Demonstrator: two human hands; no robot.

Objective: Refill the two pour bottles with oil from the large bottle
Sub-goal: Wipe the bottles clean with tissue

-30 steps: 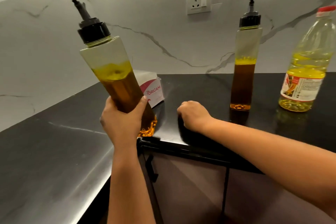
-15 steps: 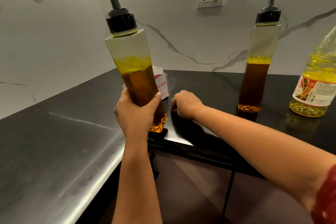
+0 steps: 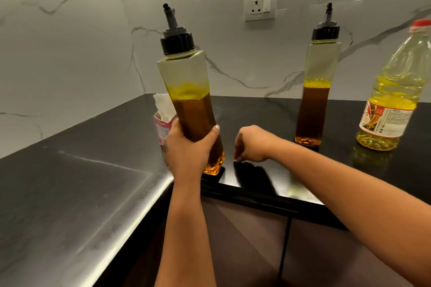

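Counter (image 3: 88,184): black, glossy, L-shaped, running into a corner under the marble wall.
Near inner front corner: pour bottle (image 3: 190,109), base at the counter.
Behind it: pink tissue box (image 3: 163,127).
Right stretch: second pour bottle (image 3: 313,105) upright; large bottle (image 3: 394,100) beside it, rightmost.

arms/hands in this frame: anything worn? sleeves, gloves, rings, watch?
Both forearms are bare to the frame edge, with no sleeves in view. The left hand and right hand have no gloves, and no watch or bracelet shows on either wrist. No rings are visible; the right hand's fingers are mostly hidden.
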